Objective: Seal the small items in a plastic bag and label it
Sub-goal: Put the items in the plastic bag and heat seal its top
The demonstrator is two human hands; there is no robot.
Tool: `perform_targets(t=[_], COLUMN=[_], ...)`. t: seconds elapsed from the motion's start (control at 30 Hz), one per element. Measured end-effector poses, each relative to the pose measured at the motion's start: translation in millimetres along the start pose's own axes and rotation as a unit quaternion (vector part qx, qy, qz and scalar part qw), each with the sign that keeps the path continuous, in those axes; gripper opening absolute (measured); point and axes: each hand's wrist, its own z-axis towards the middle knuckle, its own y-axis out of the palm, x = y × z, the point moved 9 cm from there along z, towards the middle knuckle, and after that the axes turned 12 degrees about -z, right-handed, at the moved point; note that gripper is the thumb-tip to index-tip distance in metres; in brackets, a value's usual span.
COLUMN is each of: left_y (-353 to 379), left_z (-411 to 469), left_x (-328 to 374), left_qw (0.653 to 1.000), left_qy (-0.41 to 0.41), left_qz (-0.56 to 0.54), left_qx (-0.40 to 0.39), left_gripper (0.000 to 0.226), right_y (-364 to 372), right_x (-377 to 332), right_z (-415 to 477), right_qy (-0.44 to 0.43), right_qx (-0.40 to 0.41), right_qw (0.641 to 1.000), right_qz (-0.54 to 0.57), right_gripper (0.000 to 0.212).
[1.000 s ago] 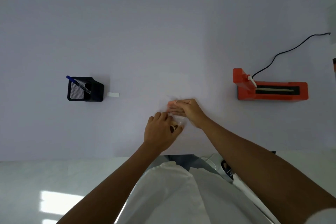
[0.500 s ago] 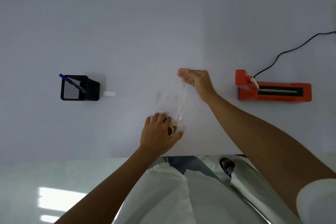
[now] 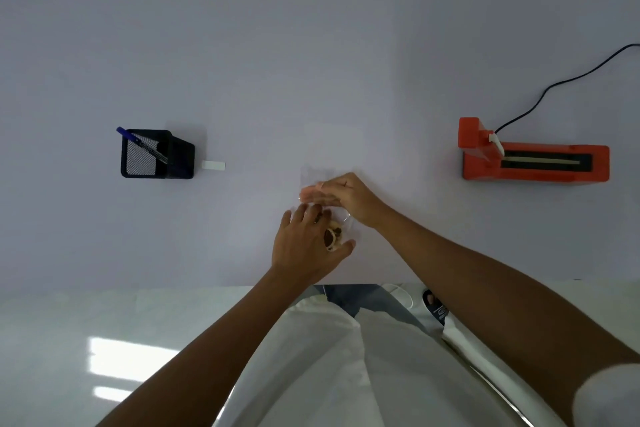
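- The pale lavender table (image 3: 311, 45) fills most of the view, its near edge running just beyond the person's white clothing.
- An orange heat sealer (image 3: 535, 158) sits at the right, well apart from the hands, with a dark slot along its top and a black cord (image 3: 554, 83) trailing off to the far right. No brand or writing can be read on it.
- A black mesh pen holder (image 3: 156, 154) stands at the left with a blue pen (image 3: 140, 144) leaning in it.
- The left hand (image 3: 304, 243) lies palm down, fingers spread, pressing the near end of the clear plastic bag (image 3: 343, 218) — small brown and tan items (image 3: 333, 236) show beside its thumb.
- The right hand (image 3: 343, 198) lies flat, fingers extended leftward over the bag just beyond the left hand; blurred, and whether it grips anything I cannot tell.
- A small white label (image 3: 213, 165) lies just right of the holder — blank as far as can be seen.
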Motion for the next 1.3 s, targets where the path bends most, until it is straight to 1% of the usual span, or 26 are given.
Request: perform_targets(t=[0.13, 0.27, 0.37, 0.5, 0.6, 0.77, 0.9, 0.97, 1.07, 1.2, 1.3], left_y=[0.1, -1.2, -0.4, -0.2, -2.4, -1.5, -0.2, 0.6, 0.5, -1.5, -0.8], left_z=[1.1, 3.9, 4.5, 2.6, 4.3, 3.7, 3.2, 3.9, 4.8, 6.1, 6.4], left_x=[1.1, 1.9, 2.1, 1.3, 1.6, 2.4, 2.2, 1.5, 1.1, 1.9, 3.7], left_qw=[1.000, 1.000, 1.000, 1.000, 1.000, 1.000, 1.000, 1.000, 1.000, 1.000, 1.000], left_qy=[-0.003, -0.002, 0.000, 0.000, 0.002, 0.000, -0.004, -0.008, -0.008, -0.007, -0.002], left_qz=[0.006, 0.016, 0.017, 0.016, 0.017, 0.020, 0.023, 0.025, 0.024, 0.022, 0.025], left_qx=[-0.001, 0.000, -0.004, -0.002, 0.004, -0.001, -0.006, -0.010, -0.009, -0.004, -0.009], left_gripper=[0.080, 0.079, 0.077, 0.076, 0.075, 0.075, 0.077, 0.079, 0.080, 0.077, 0.077], right_y=[-0.5, -15.9, -37.3, -66.1, -74.1, -79.0, -90.0, -94.6, -85.3, -44.4, -26.0], right_x=[1.1, -7.7, -24.7, -48.7, -56.1, -59.1, -62.2, -64.5, -58.8, -21.9, 6.3], right_z=[8.8, 23.9, 42.7, 68.1, 77.6, 72.7, 62.4, 53.5, 33.6, -0.3, -19.4], right_qy=[0.008, 0.008, 0.004, -0.001, -0.013, -0.058, -0.075, -0.084, -0.086, -0.053, -0.026], right_qx=[-0.009, 0.009, 0.032, 0.067, 0.085, 0.140, 0.199, 0.214, 0.197, 0.115, 0.083], right_qw=[1.000, 1.000, 0.999, 0.997, 0.996, 0.988, 0.977, 0.973, 0.977, 0.992, 0.996], right_qz=[-0.012, -0.010, -0.010, 0.025, 0.012, 0.005, 0.002, 0.003, 0.006, -0.010, 0.001], right_gripper=[0.035, 0.036, 0.035, 0.033, 0.035, 0.036, 0.035, 0.034, 0.035, 0.037, 0.038])
